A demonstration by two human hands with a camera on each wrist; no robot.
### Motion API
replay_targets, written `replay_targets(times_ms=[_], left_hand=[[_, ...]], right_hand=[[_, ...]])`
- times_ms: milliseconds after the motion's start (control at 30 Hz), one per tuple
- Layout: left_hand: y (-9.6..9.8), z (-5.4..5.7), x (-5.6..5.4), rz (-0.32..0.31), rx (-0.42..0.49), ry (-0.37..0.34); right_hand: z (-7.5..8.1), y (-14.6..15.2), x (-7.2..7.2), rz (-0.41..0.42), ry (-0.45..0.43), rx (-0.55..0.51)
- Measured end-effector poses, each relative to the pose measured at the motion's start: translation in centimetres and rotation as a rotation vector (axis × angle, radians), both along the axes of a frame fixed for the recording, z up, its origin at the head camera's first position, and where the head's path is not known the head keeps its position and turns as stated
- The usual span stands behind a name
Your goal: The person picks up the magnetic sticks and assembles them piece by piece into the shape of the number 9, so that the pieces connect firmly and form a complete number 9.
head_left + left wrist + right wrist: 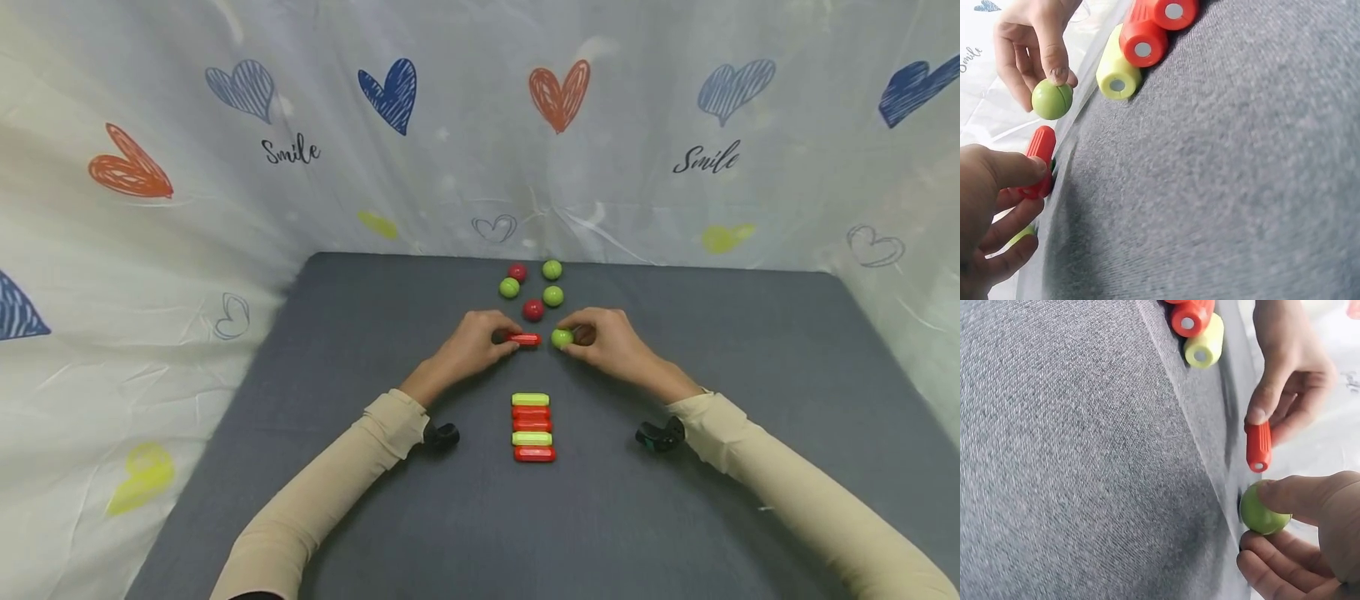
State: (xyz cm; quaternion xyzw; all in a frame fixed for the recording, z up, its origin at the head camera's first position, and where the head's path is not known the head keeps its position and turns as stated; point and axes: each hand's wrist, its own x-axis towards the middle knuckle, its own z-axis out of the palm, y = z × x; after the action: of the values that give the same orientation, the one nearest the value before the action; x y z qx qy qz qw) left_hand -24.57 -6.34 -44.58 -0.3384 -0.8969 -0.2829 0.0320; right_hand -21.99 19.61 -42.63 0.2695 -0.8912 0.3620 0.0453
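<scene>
Between thumb and fingers, my left hand (480, 337) pinches a red ribbed rod (527, 340) with a pale round spot on its end face. Just to its right, my right hand (609, 343) pinches a green ball (562, 338) that shows a seam line in the left wrist view. A small gap separates the rod's tip from the ball. Nearer to me, red and yellow-green rods lie side by side in a column, with a yellow-green rod (530, 400) at its far end and a red rod (535, 454) at its near end.
Beyond the hands lie several balls, among them a red ball (533, 310) and a green ball (552, 296). The grey cloth-covered table (375, 333) meets a white curtain (465, 167) printed with hearts. Dark wrist devices (660, 435) hang below both sleeves.
</scene>
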Motion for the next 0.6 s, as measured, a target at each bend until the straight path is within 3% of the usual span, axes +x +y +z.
replay_targets(times_ms=[600], left_hand=[[0.8, -0.8, 0.1, -0.024, 0.032, 0.003]], right_hand=[[-1.1, -0.7, -0.1, 0.023, -0.011, 0.017]])
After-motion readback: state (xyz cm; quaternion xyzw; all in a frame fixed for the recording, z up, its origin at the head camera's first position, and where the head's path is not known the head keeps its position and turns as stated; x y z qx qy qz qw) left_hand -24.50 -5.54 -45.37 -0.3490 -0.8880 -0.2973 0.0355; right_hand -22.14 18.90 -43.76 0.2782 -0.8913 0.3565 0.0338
